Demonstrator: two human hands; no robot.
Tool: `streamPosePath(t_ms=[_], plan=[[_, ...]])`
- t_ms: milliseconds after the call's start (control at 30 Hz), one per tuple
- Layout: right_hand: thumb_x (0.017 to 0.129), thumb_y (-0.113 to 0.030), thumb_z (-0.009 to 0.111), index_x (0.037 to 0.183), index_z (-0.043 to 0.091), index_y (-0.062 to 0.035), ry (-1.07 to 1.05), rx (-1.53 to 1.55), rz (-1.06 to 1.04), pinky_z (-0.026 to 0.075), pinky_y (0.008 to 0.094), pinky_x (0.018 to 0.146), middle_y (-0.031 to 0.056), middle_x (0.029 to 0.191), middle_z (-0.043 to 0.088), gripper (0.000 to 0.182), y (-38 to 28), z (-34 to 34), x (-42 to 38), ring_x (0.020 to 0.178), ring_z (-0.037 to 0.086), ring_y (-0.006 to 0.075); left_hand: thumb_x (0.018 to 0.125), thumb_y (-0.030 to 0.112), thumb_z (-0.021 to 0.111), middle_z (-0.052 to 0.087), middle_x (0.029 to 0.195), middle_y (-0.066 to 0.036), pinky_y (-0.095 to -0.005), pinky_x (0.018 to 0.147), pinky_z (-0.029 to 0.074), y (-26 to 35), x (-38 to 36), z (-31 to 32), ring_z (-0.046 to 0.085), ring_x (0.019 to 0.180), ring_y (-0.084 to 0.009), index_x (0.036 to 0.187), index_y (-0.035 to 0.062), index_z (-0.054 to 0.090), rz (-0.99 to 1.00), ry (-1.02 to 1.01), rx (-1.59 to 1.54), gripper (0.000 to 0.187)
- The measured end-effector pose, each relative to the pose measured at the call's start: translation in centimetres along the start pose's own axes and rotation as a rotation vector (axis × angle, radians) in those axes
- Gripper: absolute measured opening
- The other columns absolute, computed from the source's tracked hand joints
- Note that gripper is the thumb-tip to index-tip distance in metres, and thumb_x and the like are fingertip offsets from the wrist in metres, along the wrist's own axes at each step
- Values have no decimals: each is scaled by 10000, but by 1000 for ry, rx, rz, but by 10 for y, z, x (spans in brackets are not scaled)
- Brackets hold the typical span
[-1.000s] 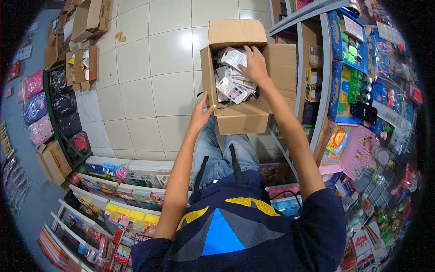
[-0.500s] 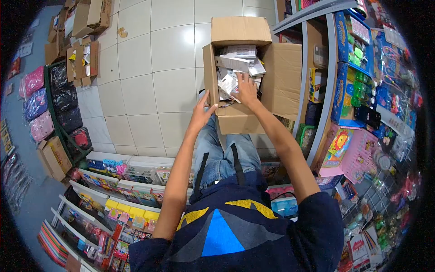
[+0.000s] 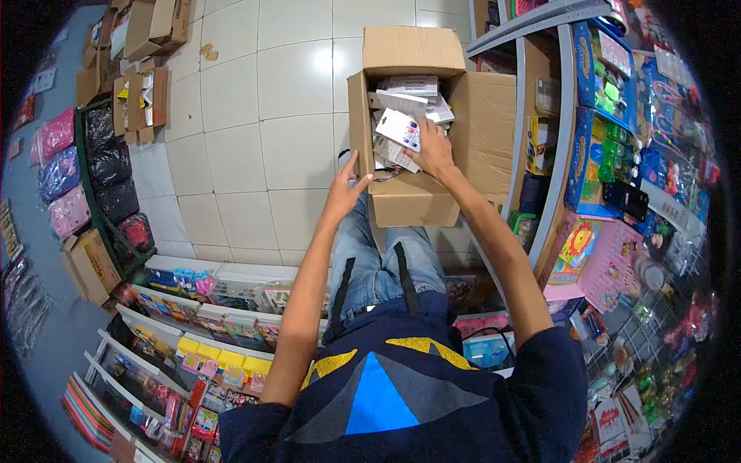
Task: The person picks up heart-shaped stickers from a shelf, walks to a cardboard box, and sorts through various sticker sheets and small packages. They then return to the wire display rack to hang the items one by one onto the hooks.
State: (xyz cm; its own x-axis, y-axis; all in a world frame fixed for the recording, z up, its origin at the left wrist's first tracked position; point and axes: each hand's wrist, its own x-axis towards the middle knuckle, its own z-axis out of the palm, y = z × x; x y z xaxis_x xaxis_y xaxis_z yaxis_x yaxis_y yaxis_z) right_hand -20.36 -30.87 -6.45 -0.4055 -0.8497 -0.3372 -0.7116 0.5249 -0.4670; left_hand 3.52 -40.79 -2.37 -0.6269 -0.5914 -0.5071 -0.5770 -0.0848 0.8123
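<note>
Nearest the camera: the person's dark shirt with a blue triangle point(image 3: 376, 401), then jeans-clad legs point(image 3: 378, 262) extending toward an open cardboard box point(image 3: 413, 204) that stands on the tiled floor point(image 3: 255, 154) just beyond the knees. The left hand point(image 3: 343, 193) rests against the box's near left corner, fingers spread and extended along the edge, clasping nothing. The right hand point(image 3: 434, 150) reaches inside the box and closes on a white carded packet point(image 3: 400, 127), lifting it tilted above the heap of similar packets point(image 3: 409, 92) that fills the box's interior. The box flaps stand open, one at the far side and one at the right. To the right, a shelf unit point(image 3: 556, 154) carries boxed toys and blister packs. To the lower left, a display rack point(image 3: 193, 332) holds small coloured items. Farther off at upper left, more cardboard cartons point(image 3: 143, 85) lie on the floor beside bagged goods point(image 3: 108, 170).
</note>
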Motion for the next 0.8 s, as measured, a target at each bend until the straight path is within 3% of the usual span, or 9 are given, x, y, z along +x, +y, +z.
streamPosePath(t_ms=[67,167,200,333,467,567,600,733,800], plan=[[712,-349,785,1308,462,-87,1,113,-77,436,508,935,150,1221,503,727,9,-6,-4,1179,489,338,872,268,702,448,1430,-181,-352,809,549,-4,1,1,600,1091,-278,1476,93,348,15,11,11,722],[759,-346,747,1170,580,-100,-170,-35,-140,434,514,920,148,1205,520,507,9,-16,-14,1137,521,342,871,273,703,449,1432,-175,-357,857,530,-1,-1,0,600,1092,-277,1477,91,345,-1,8,-2,727],[803,-290,708,1044,639,-103,-45,51,-148,446,496,891,145,1154,545,313,11,-11,-16,1086,550,356,871,274,703,449,1433,-173,-356,872,524,2,-1,0,600,1092,-277,1478,91,344,-10,4,-12,729],[809,-135,684,1167,563,-90,252,383,167,464,460,875,157,1153,540,380,4,-9,-10,1086,541,368,870,277,706,445,1437,-169,-352,854,530,-1,0,1,602,1082,-277,1481,92,336,11,9,-6,738],[758,-134,737,1309,465,-95,486,127,-28,423,465,924,164,1262,478,616,-5,-34,15,1158,484,361,871,256,700,484,1387,-198,-360,894,499,5,-2,1,577,1108,-292,1467,85,363,-8,19,-37,706],[737,-172,761,1300,497,-105,400,-141,-137,369,453,973,163,1283,476,626,-13,-45,32,1169,490,323,870,248,696,514,1352,-209,-362,924,477,8,-3,1,566,1116,-300,1458,80,380,-9,36,-42,688],[704,-182,775,1209,564,-118,426,-159,-207,347,436,959,132,1213,515,551,-6,-35,39,1108,518,292,869,248,697,519,1347,-208,-362,922,477,8,-3,1,567,1112,-301,1457,80,381,0,41,-33,688],[666,-185,780,1014,599,-137,412,-79,-211,372,421,857,63,979,563,395,-5,-17,37,946,548,271,856,252,710,522,1349,-204,-364,920,474,17,-4,0,569,1106,-302,1448,76,397,-45,47,-10,692],[666,-194,780,1011,598,-136,377,-49,-200,375,426,856,69,981,569,395,-8,-16,15,959,549,272,847,255,720,520,1353,-203,-366,921,474,23,-6,0,569,1108,-300,1442,73,407,-104,52,-26,697]])
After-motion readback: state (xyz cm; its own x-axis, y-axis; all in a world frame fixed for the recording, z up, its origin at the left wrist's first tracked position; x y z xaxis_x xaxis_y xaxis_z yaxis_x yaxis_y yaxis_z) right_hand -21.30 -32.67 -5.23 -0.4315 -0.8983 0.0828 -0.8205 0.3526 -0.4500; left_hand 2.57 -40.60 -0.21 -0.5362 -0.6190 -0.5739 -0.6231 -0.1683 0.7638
